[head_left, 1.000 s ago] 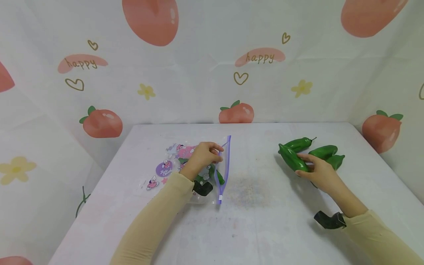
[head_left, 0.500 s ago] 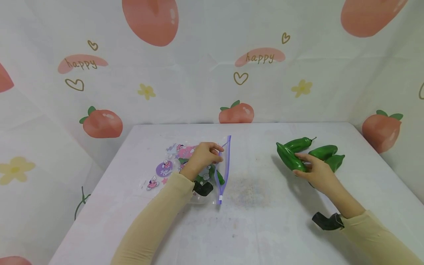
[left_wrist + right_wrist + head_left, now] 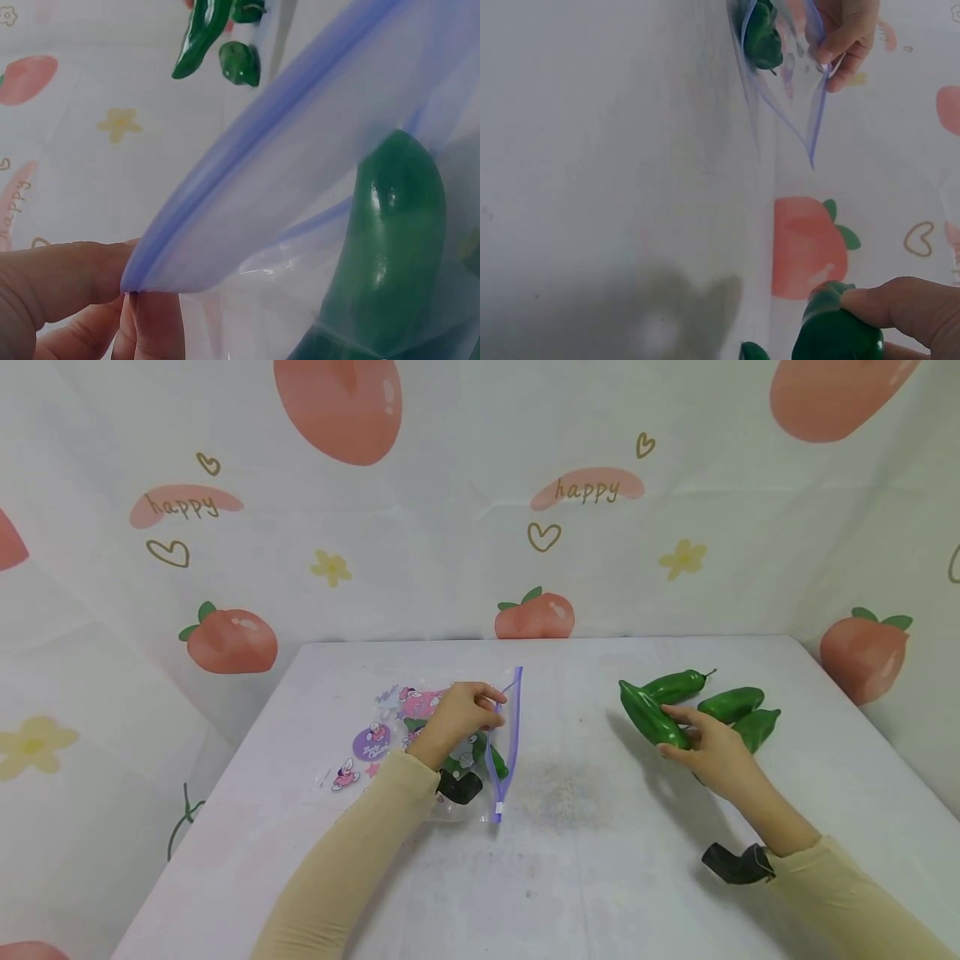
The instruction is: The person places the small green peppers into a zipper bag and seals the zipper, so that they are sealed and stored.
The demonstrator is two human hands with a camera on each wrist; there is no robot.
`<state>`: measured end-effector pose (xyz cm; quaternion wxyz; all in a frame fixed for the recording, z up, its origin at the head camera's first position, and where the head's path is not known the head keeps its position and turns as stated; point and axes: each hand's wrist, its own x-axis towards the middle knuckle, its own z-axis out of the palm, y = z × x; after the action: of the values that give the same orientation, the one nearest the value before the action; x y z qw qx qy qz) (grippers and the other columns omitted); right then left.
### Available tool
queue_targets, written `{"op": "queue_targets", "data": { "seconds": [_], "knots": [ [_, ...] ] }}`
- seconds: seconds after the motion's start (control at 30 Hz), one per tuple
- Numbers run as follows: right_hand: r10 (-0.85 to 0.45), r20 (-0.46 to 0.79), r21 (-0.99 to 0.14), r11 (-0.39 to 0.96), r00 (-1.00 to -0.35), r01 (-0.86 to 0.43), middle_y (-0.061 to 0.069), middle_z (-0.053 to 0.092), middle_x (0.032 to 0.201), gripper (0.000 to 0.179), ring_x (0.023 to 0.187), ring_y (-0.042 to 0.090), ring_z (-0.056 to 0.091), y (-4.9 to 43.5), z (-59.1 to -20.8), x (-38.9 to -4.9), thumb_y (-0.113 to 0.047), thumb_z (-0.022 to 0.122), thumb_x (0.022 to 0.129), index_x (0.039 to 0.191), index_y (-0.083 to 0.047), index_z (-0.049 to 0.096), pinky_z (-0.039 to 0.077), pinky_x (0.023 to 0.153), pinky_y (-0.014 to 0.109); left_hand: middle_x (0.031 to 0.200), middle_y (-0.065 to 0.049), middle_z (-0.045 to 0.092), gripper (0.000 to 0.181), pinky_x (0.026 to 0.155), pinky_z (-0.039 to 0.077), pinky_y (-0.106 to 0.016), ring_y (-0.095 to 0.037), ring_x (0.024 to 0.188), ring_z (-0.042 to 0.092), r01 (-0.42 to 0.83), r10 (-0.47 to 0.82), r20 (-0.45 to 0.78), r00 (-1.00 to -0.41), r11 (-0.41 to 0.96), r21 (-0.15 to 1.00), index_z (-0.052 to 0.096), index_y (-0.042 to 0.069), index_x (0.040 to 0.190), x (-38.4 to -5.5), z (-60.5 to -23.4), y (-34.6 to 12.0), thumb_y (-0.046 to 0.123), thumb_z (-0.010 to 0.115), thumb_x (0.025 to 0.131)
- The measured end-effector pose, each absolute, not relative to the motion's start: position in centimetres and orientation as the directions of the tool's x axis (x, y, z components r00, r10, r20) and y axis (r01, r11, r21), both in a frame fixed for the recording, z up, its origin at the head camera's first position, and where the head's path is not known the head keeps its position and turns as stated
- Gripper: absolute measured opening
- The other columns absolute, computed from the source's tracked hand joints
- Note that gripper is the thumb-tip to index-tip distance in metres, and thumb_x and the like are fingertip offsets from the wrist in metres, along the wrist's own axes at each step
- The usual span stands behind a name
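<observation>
My left hand (image 3: pixel 465 714) pinches the rim of a clear printed zip bag (image 3: pixel 372 745) by its purple zip edge. Its mouth gapes open in the left wrist view, with a green pepper (image 3: pixel 394 232) inside. On the right side of the table, my right hand (image 3: pixel 716 750) grips another green pepper (image 3: pixel 649 717) between thumb and fingers, its tip pointing to the back left. A shadow falls on the table below this pepper. Behind the right hand lie three more green peppers: one with a stem (image 3: pixel 675 687), one beside it (image 3: pixel 731 703) and one partly hidden (image 3: pixel 759 727).
Both hands are over a white table (image 3: pixel 585 877). A white cloth (image 3: pixel 450 527) printed with peaches, hearts and flowers hangs along its back and sides. Black wrist mounts (image 3: pixel 738 863) sit at the sleeves. A dark cord (image 3: pixel 180 818) shows at the table's left edge.
My right hand has moved slightly to the left with the green pepper in its grip. The left hand and the zip bag have stayed in place.
</observation>
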<state>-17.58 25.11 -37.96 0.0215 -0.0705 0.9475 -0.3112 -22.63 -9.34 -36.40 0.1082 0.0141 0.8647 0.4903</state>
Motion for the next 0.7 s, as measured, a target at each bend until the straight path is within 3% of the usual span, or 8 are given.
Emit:
{"op": "queue_targets", "data": {
  "seconds": [0.4,0.7],
  "knots": [
    [-0.162,0.020,-0.613,0.778,-0.987,-0.140,0.036,0.059,0.118,0.065,0.104,0.043,0.062,24.3,-37.5,-17.2,-0.020,0.070,0.088,0.144,-0.002,0.042,0.052,0.067,0.036,0.085,-0.006,0.061,0.032,0.070,0.053,-0.026,-0.018,0.073,0.060,-0.099,0.114,-0.187,-0.976,0.532,0.841,0.069,0.006,0.113,-22.5,-36.4,-9.3,0.008,0.075,0.082],
    [-0.174,0.024,-0.638,0.755,-0.984,-0.149,0.033,0.052,0.131,0.064,0.114,0.047,0.057,23.7,-37.2,-17.2,-0.018,0.070,0.088,0.144,-0.003,0.042,0.054,0.074,0.042,0.086,-0.006,0.061,0.031,0.070,0.053,-0.026,-0.018,0.074,0.061,-0.095,0.116,-0.185,-0.976,0.536,0.839,0.069,0.006,0.113,-22.6,-36.4,-9.4,0.008,0.074,0.082]
  ]
}}
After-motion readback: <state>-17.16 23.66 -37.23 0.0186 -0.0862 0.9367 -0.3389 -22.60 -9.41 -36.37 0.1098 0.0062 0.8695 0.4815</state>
